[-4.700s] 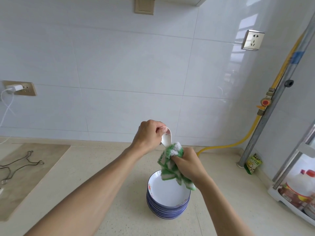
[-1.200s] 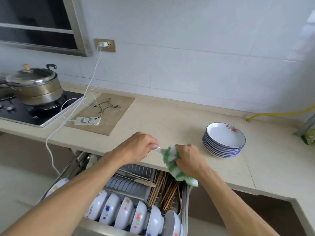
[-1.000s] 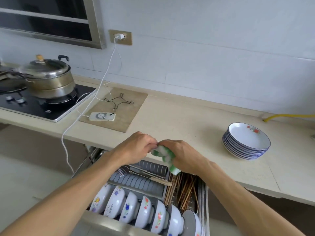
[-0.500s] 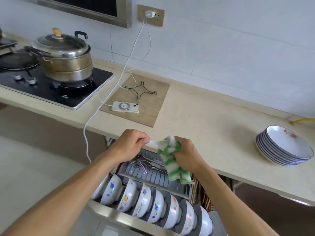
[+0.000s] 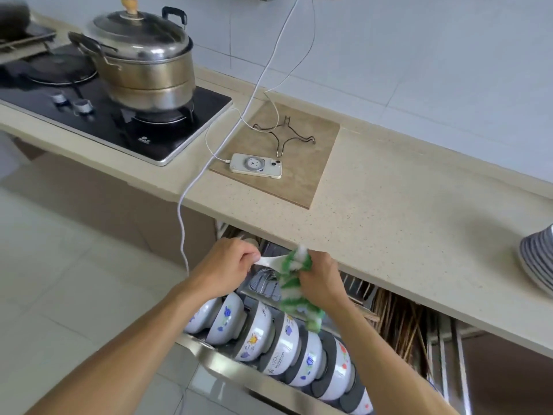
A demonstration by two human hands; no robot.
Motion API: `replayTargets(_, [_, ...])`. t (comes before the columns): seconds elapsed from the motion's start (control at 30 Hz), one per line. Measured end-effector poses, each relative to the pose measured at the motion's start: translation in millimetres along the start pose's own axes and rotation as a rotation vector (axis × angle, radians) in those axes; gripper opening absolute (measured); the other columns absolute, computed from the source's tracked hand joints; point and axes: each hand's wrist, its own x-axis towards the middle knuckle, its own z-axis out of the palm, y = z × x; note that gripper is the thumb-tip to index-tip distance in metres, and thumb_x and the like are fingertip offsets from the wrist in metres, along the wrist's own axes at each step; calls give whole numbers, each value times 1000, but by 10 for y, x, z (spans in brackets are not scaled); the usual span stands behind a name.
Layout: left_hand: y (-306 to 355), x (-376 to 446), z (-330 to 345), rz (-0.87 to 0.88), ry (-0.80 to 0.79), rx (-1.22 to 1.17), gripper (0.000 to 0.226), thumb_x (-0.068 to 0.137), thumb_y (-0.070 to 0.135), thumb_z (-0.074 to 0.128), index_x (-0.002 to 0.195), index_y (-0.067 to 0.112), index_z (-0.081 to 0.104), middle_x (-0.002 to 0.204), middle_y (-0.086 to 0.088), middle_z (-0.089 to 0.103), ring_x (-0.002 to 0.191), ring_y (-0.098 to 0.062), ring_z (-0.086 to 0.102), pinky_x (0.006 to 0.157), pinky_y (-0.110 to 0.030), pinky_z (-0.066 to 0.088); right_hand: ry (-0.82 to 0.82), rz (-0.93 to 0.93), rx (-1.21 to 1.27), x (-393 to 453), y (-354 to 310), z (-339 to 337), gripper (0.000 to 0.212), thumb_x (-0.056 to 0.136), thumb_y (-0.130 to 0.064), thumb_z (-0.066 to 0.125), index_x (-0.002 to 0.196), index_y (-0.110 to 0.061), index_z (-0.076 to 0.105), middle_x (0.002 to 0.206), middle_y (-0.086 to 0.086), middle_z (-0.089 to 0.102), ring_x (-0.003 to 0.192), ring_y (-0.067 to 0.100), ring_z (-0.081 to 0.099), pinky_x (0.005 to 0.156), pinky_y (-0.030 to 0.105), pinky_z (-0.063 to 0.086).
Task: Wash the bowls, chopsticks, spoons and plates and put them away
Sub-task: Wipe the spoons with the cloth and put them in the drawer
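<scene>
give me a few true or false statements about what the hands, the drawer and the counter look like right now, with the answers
1. The left hand pinches the handle of a white spoon. True.
2. The right hand holds a plain blue sponge. False: it grips a green and white cloth wrapped over the spoon's other end.
3. The drawer under the counter is closed. False: it is pulled open, with bowls standing on edge in a row.
4. A phone lies on the counter with a white cable plugged in. True.

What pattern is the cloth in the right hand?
Green and white stripes, on the cloth; head view.
</scene>
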Motion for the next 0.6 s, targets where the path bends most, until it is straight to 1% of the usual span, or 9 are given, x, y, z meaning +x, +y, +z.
replayTargets(0.07, [-180, -30, 129, -119, 2, -11, 36, 99, 8, 49, 65, -4, 52, 62, -17, 55, 52, -12, 38, 56, -30, 35, 23, 116, 175, 91, 51, 267, 29, 84, 12, 40, 75, -9, 59, 72, 8, 65, 64, 21, 63, 54, 37, 55])
replayTargets(0.13, [-380, -38, 274, -249, 27, -36, 32, 96, 2, 47, 66, -7, 54, 60, -15, 49, 53, -13, 35, 55, -28, 33, 74, 298, 373, 193, 120, 497, 30, 88, 11, 39, 81, -9, 60, 77, 13, 65, 69, 27, 62, 59, 42, 55])
replayTargets(0.2, [-635, -21, 420, -391, 108, -76, 34, 94, -1, 46, 60, -3, 50, 63, -18, 53, 55, -19, 42, 55, -31, 34, 134, 452, 513, 281, 187, 690, 27, 93, 7, 39, 86, -8, 60, 84, 15, 67, 74, 29, 63, 65, 40, 55])
replayTargets(0.23, [-769, -13, 489, -467, 146, -102, 38, 93, 0, 46, 55, 4, 46, 67, -22, 59, 57, -24, 48, 54, -34, 37, 137, 482, 502, 325, 235, 775, 25, 93, 6, 40, 90, -8, 60, 88, 16, 68, 77, 29, 65, 69, 42, 57])
replayTargets(0.3, [-986, 38, 620, -604, 213, -157, 43, 93, 3, 48, 51, 10, 42, 71, -21, 65, 65, -34, 63, 57, -42, 50, 80, 452, 388, 378, 300, 873, 24, 92, 6, 42, 97, -8, 61, 92, 16, 68, 83, 30, 67, 75, 45, 59])
replayTargets(0.37, [-1175, 169, 777, -745, 284, -256, 37, 97, 10, 51, 62, 2, 58, 73, -19, 69, 75, -38, 70, 68, -47, 59, 29, 394, 281, 431, 360, 980, 23, 91, 6, 44, 98, -9, 60, 93, 14, 67, 87, 30, 68, 75, 45, 59])
replayTargets(0.47, [-1358, 472, 1043, -927, 357, -434, 26, 101, 14, 53, 89, -1, 71, 83, -19, 74, 80, -34, 74, 78, -43, 61, 16, 355, 241, 558, 449, 1055, 21, 91, 5, 46, 97, -10, 60, 92, 10, 67, 90, 30, 68, 76, 45, 59])
replayTargets(0.57, [-1512, 753, 1300, -1007, 389, -549, 22, 100, 14, 55, 99, -3, 70, 85, -20, 75, 81, -33, 74, 77, -41, 61, 17, 327, 213, 700, 549, 1062, 22, 93, 5, 46, 91, -15, 56, 93, 12, 66, 89, 32, 67, 78, 49, 59])
replayTargets(0.6, [-1578, 843, 1401, -1019, 398, -581, 23, 100, 13, 56, 99, -5, 70, 81, -20, 74, 77, -33, 74, 77, -42, 61, 17, 319, 213, 747, 598, 1071, 23, 93, 3, 47, 87, -18, 54, 93, 12, 66, 88, 32, 67, 76, 49, 58])
